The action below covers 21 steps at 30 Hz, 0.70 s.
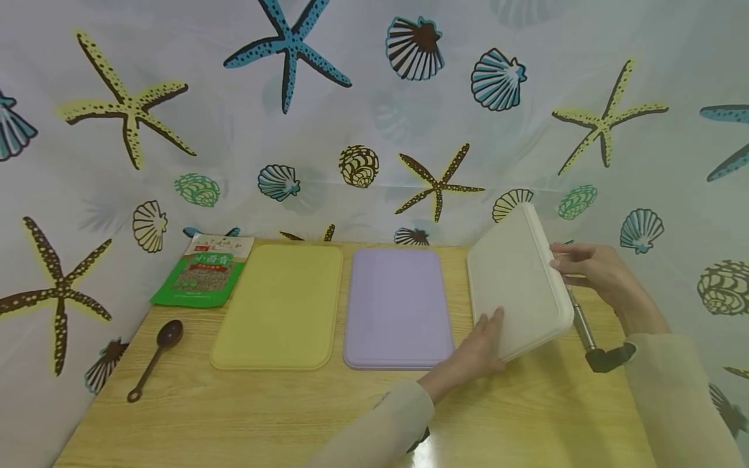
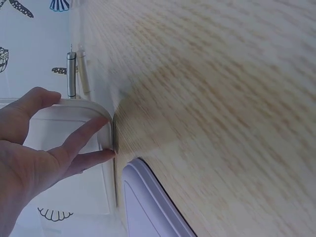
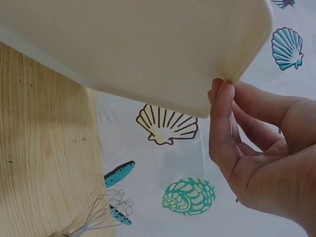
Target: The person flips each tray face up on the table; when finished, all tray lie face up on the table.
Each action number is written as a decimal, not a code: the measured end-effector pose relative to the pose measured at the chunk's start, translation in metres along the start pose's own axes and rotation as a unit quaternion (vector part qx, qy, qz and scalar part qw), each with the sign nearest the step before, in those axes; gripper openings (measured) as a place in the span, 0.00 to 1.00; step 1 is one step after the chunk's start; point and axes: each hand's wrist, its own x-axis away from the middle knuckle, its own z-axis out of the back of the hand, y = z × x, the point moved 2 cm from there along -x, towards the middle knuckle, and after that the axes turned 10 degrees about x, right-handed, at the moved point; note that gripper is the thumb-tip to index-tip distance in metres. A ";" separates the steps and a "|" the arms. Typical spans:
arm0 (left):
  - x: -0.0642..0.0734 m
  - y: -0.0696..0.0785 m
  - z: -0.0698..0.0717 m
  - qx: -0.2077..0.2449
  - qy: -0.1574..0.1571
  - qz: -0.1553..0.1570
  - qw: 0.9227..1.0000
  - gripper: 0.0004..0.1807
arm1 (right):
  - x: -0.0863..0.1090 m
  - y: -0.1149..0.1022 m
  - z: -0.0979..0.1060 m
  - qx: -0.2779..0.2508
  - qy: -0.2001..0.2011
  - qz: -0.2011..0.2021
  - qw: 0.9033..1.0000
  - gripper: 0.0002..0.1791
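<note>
A shallow white tray (image 1: 509, 279) is tilted up on the right side of the table, its left edge low and its right edge raised. My left hand (image 1: 480, 351) holds it at the near corner; in the left wrist view the thumb and fingers (image 2: 86, 136) spread over the rim there. My right hand (image 1: 591, 263) pinches the raised right edge between thumb and fingertips, as the right wrist view also shows. Left of the tray lie a purple tray (image 1: 398, 305) and a yellow tray (image 1: 279, 305), both flat.
On the right, partly behind the white tray, lies a whisk (image 3: 101, 212) with a metal handle. A green seasoning packet (image 1: 205, 270) sits at the back left, with a dark spoon (image 1: 157, 354) in front of it. A curtain with shells and starfish (image 1: 363, 91) hangs behind the wooden table (image 1: 257, 416).
</note>
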 end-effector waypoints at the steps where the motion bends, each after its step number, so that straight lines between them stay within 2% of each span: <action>1: 0.000 0.000 -0.001 0.002 0.001 -0.003 1.000 0.59 | 0.000 -0.001 0.000 -0.003 0.000 0.000 1.000 0.35; 12: -0.001 0.003 -0.006 0.009 0.019 -0.037 0.999 0.59 | -0.007 -0.010 -0.006 -0.062 -0.003 0.007 0.998 0.36; 21: -0.005 0.007 -0.007 0.034 0.039 -0.050 0.997 0.58 | -0.013 -0.025 -0.014 -0.056 -0.004 0.007 0.998 0.36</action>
